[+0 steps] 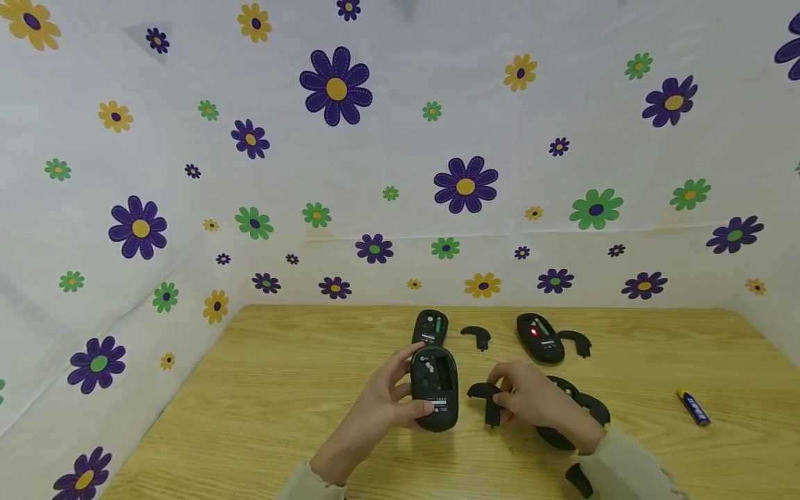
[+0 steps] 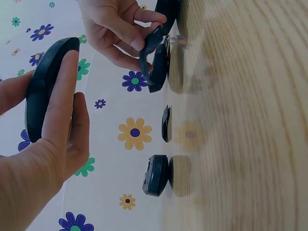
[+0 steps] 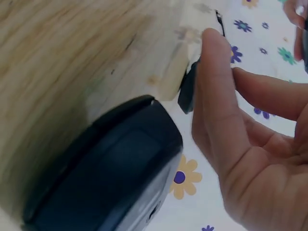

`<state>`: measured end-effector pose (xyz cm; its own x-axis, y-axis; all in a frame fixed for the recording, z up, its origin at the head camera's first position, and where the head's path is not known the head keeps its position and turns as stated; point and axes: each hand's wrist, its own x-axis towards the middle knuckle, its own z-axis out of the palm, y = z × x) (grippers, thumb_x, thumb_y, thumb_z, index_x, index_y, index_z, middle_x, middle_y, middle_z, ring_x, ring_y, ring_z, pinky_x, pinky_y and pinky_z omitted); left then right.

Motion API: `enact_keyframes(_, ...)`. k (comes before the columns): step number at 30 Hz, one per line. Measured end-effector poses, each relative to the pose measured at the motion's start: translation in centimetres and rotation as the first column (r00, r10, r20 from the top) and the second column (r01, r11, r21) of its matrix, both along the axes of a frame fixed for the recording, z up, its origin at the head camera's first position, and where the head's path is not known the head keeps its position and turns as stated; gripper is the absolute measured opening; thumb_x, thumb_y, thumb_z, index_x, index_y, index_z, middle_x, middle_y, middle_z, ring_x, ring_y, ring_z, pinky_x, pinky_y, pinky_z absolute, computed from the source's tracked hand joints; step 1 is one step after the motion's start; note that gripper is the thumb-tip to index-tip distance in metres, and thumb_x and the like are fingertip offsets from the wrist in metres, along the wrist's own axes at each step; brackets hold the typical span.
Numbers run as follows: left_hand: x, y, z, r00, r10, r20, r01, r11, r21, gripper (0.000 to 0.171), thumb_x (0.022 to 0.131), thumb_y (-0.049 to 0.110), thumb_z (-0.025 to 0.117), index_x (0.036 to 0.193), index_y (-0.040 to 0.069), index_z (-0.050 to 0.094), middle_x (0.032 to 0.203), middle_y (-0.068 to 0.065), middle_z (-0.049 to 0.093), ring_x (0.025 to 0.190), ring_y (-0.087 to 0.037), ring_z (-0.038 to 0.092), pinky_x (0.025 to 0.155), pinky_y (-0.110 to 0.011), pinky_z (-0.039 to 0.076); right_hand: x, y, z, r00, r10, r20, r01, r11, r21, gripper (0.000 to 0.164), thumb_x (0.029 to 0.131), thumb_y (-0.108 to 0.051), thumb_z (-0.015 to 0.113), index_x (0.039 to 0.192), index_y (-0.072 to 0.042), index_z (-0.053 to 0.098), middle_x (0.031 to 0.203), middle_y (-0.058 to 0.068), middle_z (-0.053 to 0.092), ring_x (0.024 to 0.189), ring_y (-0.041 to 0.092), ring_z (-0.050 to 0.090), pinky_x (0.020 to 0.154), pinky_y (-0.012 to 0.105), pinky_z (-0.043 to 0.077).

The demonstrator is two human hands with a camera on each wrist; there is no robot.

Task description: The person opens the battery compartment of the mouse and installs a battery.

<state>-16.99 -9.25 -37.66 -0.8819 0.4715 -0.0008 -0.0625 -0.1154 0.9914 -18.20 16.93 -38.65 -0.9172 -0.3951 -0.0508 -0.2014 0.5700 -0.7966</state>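
My left hand (image 1: pixel 378 403) grips a black computer mouse (image 1: pixel 434 420) above the table, its underside turned up. The long battery slot (image 1: pixel 444 373) in that mouse is uncovered, with no battery visible in it. Just to the right, my right hand (image 1: pixel 528 392) pinches a black curved battery cover (image 1: pixel 492 411) with a narrow tongue. Mouse and cover are apart. The left wrist view shows the held mouse (image 2: pixel 41 96) edge-on and the cover (image 2: pixel 150 45) between the right fingers. In the right wrist view the cover is hidden behind the hand (image 3: pixel 260 168).
A mouse with a green battery (image 1: pixel 439 324) and a red-lit mouse (image 1: pixel 545 342) lie at the back. Loose covers (image 1: pixel 480 336) (image 1: pixel 578 342) lie beside them. Another mouse (image 1: pixel 553 437) is partly beneath my right forearm. A blue-and-yellow battery (image 1: pixel 695 408) lies at right.
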Motion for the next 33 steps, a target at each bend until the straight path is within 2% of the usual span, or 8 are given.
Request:
enact_keyframes(4,0.0,0.0,0.0,1.000,0.000,0.005,0.000,1.000,0.004,0.086,0.083,-0.009,0.069,0.158,0.007,0.031,0.147,-0.019,0.044,0.111,-0.031,0.062,0.075,-0.050,0.063,0.1,-0.9,-0.3,0.999,-0.042,0.014,0.041,0.995,0.092,0.014,0.091,0.013,0.062,0.103,0.009,0.064,0.061,0.005,0.057,0.049,0.022,0.063,0.046,0.031,0.057)
enact_keyframes(9,0.0,0.1,0.1,1.000,-0.003,0.010,0.003,1.000,0.000,0.084,0.083,-0.009,0.069,0.157,0.007,0.032,0.146,-0.020,0.044,0.110,-0.031,0.063,0.076,-0.049,0.063,0.2,-1.5,-0.4,0.995,-0.094,0.041,0.085,0.982,0.170,0.012,0.092,0.011,0.063,0.103,0.006,0.064,0.064,0.006,0.058,0.050,0.020,0.061,0.048,0.031,0.056)
enact_keyframes(12,0.0,0.0,0.1,1.000,-0.006,0.009,0.006,1.000,-0.005,0.084,0.083,-0.008,0.069,0.157,0.007,0.032,0.145,-0.021,0.044,0.110,-0.031,0.063,0.076,-0.049,0.063,0.1,-1.4,-0.1,0.994,-0.101,0.029,0.093,0.973,0.209,0.010,0.095,0.007,0.063,0.105,0.005,0.064,0.068,0.006,0.059,0.052,0.019,0.061,0.050,0.031,0.056)
enact_keyframes(14,0.0,0.0,0.1,1.000,-0.006,0.008,0.006,1.000,-0.007,0.084,0.083,-0.008,0.069,0.157,0.007,0.032,0.145,-0.021,0.044,0.110,-0.031,0.063,0.076,-0.049,0.063,0.0,-1.2,0.1,0.996,-0.090,-0.009,0.090,0.970,0.225,0.010,0.095,0.004,0.063,0.105,0.006,0.065,0.069,0.005,0.059,0.052,0.018,0.060,0.051,0.030,0.054)
enact_keyframes(19,0.0,0.1,0.1,1.000,-0.007,0.007,0.008,1.000,-0.010,0.084,0.083,-0.008,0.069,0.157,0.007,0.032,0.144,-0.020,0.045,0.111,-0.031,0.062,0.076,-0.050,0.062,-0.2,0.2,1.0,0.995,-0.084,-0.051,0.091,0.983,0.159,0.012,0.094,0.004,0.063,0.105,0.008,0.066,0.071,0.005,0.060,0.055,0.018,0.059,0.051,0.031,0.054)
enact_keyframes(25,0.0,0.4,0.0,1.000,-0.016,0.015,0.016,1.000,-0.001,0.082,0.083,-0.008,0.068,0.156,0.010,0.035,0.144,-0.019,0.045,0.112,-0.032,0.061,0.076,-0.051,0.062,-0.5,2.6,2.4,0.994,-0.105,0.015,0.104,0.994,0.036,0.018,0.099,0.000,0.058,0.111,0.012,0.063,0.082,0.010,0.062,0.068,0.022,0.064,0.059,0.036,0.062)
enact_keyframes(33,0.0,0.9,0.2,0.999,-0.029,0.019,0.029,1.000,-0.001,0.082,0.083,-0.009,0.068,0.156,0.011,0.036,0.144,-0.019,0.045,0.113,-0.032,0.062,0.076,-0.048,0.063,-1.0,5.7,3.5,0.993,-0.106,0.044,0.107,0.994,-0.013,0.024,0.103,-0.003,0.055,0.116,0.016,0.060,0.095,0.016,0.066,0.075,0.023,0.065,0.063,0.037,0.064)
